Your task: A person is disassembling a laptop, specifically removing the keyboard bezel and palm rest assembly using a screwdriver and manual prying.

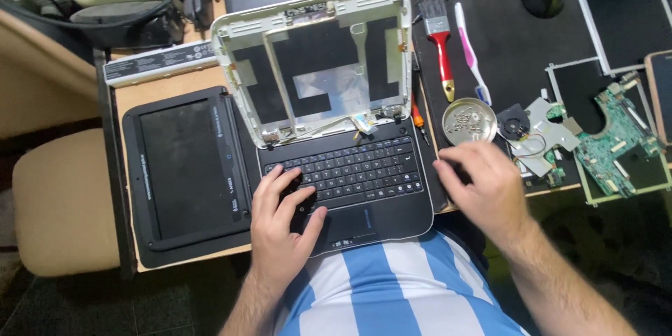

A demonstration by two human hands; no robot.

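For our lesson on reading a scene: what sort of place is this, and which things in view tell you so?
Probably an electronics repair bench. A small black laptop with its screen removed from the white lid shell sits open, a bare green circuit board lies on the black mat, and a round metal dish of screws stands by a red-handled brush.

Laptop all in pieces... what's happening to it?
A person has a small black laptop open on the desk, its screen gone so the white lid is only a frame. The left hand rests on the keyboard. The right hand is beside a metal dish of screws. A green circuit board lies nearby.
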